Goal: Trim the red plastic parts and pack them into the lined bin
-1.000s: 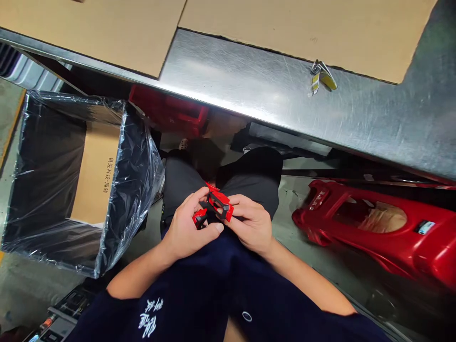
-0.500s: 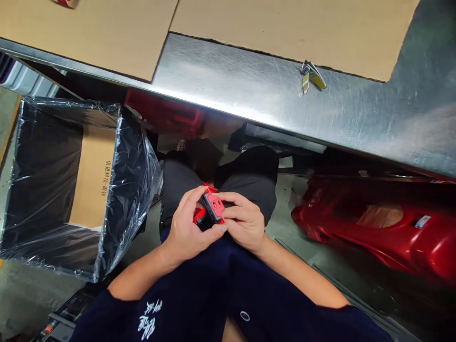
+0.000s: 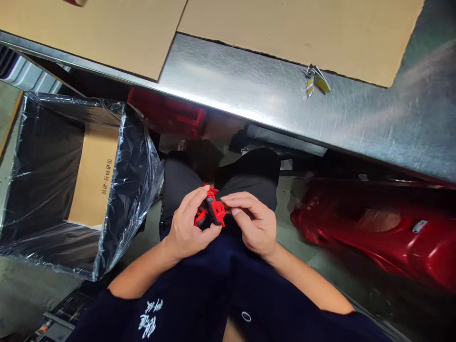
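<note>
The person's 2 hands work together at lap height, over dark shorts [image 3: 181,185], with a red plastic part [image 3: 214,211] held between them. The part has a black inset and stands just above the hem of a navy shirt [image 3: 199,294]. A smaller red section [image 3: 200,218] shows at its lower left, but I cannot tell whether it is joined to the part or separate. The left hand [image 3: 187,225] is closed around the part from the left, with the thumb across the lower edge and the fingers curled over the top, and it has firm hold. The right hand [image 3: 251,223] has changed most: it no longer wraps the part closely, and its fingers now reach out flatter across the right side, partly open. Whether it is gripping or only touching cannot be confirmed. The part has also turned since the earlier view, showing its narrower face. A stainless steel worktop [image 3: 270,80] runs above the hands, carrying cardboard sheets [image 3: 295,33]. To the left stands a carton lined with clear plastic [image 3: 53,190], and to the right lies a glossy red moulded body [image 3: 377,232]. A red crate [image 3: 167,114] sits beneath the worktop.
</note>
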### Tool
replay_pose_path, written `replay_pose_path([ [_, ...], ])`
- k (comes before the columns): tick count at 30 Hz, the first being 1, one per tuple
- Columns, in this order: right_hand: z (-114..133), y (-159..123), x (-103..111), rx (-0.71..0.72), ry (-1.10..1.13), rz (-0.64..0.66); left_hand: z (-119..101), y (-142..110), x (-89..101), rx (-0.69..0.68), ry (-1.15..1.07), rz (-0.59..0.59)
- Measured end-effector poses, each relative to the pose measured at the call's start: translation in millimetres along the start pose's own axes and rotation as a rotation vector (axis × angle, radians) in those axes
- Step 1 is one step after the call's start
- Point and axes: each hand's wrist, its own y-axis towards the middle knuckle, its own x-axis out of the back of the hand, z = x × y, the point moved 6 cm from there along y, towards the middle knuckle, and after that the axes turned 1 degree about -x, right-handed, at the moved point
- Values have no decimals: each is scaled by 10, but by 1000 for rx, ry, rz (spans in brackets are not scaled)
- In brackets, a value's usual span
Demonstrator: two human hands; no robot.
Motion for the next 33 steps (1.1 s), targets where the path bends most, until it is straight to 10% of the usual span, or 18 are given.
replay_pose_path([
  [12,9,-10,-110,-168,-18,121,-32,-18,-31,-175,101,-26],
  [24,-340,-63,-253,-823,750,281,-36,53,51,-25,-21,-5],
  [33,-367,-35,-268,-751,586,301,-17,97,12,22,39,179],
])
